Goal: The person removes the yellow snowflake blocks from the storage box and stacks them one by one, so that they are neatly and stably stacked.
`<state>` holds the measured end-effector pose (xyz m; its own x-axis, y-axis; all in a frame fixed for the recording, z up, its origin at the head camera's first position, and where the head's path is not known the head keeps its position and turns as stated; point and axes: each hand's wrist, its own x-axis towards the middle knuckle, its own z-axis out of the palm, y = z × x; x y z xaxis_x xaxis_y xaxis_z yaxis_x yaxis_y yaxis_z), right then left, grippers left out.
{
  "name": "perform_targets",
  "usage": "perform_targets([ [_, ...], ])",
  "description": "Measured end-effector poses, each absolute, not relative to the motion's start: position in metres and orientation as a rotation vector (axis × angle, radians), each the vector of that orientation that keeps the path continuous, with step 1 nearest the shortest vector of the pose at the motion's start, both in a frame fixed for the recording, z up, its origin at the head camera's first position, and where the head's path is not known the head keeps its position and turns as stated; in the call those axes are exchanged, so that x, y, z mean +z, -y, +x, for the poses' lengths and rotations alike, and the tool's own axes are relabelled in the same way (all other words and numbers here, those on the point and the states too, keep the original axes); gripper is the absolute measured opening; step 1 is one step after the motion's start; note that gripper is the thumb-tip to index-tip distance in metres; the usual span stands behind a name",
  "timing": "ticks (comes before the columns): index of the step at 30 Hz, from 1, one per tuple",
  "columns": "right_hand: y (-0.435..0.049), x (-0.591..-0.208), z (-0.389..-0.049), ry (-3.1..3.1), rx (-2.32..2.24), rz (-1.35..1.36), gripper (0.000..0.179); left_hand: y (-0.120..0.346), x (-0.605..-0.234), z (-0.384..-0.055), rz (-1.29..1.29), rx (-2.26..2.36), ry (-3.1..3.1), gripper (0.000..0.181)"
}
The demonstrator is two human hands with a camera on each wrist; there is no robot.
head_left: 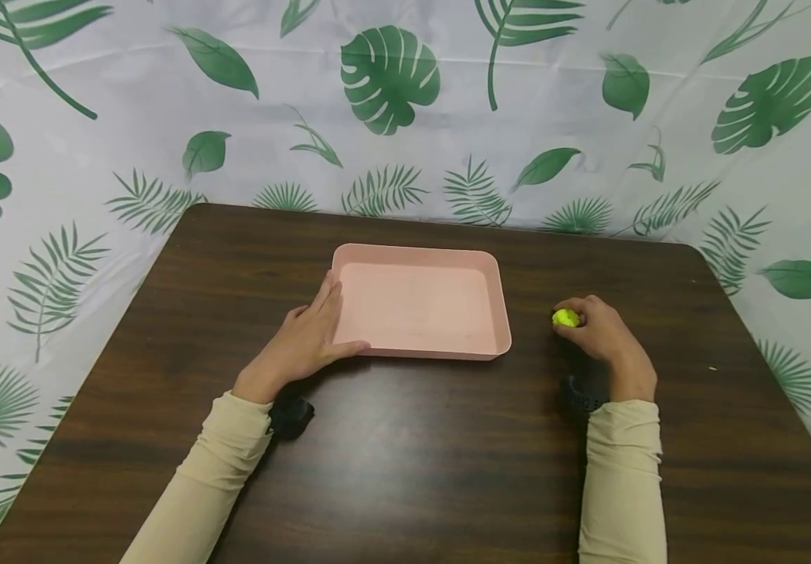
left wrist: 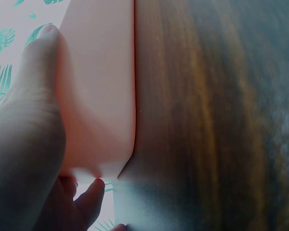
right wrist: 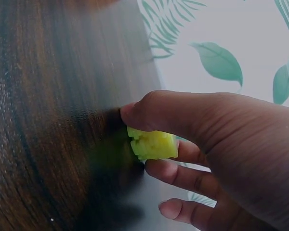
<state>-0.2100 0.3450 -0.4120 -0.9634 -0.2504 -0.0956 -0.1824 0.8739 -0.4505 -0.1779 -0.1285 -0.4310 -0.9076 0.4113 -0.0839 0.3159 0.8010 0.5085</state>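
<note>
A shallow pink rectangular tray (head_left: 415, 309) lies on the dark table, its front wall (left wrist: 101, 72) large in the left wrist view. My left hand (head_left: 302, 337) rests against the tray's front left corner, fingers fairly straight along the left side and thumb at the front rim. To the right of the tray, my right hand (head_left: 599, 329) pinches a small bright yellow-green piece (right wrist: 156, 144) between thumb and fingers. That piece has a notched edge; its kind is unclear. Whether it touches the table cannot be told.
The dark wood-grain table (head_left: 405, 470) has rounded far corners. Behind it hangs a white cloth (head_left: 405, 157) printed with green leaves. A tiny pale speck (head_left: 712, 368) lies on the tabletop right of my right hand. Dark wrist devices (head_left: 292, 417) sit under both wrists.
</note>
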Motion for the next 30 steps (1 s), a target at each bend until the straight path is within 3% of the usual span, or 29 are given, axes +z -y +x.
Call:
perform_targets([
  [5, -0.345, -0.411, -0.210, -2.891, -0.664, -0.302, 0.040, 0.129, -0.432, -0.179, 0.574, 0.736, -2.793, 0.112],
  [12, -0.346, -0.408, -0.208, -2.841, -0.695, -0.198, 0.057, 0.129, -0.432, -0.179, 0.583, 0.743, -2.789, 0.111],
  [20, -0.350, -0.407, -0.207, -2.866, -0.688, -0.230, 0.051, 0.129, -0.431, -0.178, 0.581, 0.766, -2.787, 0.111],
  [26, -0.348, -0.405, -0.205, -2.885, -0.714, -0.160, 0.069, 0.128, -0.431, -0.178, 0.584, 0.765, -2.788, 0.110],
  [30, -0.340, -0.398, -0.202, -2.969, -0.726, -0.156, 0.072, 0.128, -0.431, -0.178, 0.587, 0.758, -2.792, 0.110],
])
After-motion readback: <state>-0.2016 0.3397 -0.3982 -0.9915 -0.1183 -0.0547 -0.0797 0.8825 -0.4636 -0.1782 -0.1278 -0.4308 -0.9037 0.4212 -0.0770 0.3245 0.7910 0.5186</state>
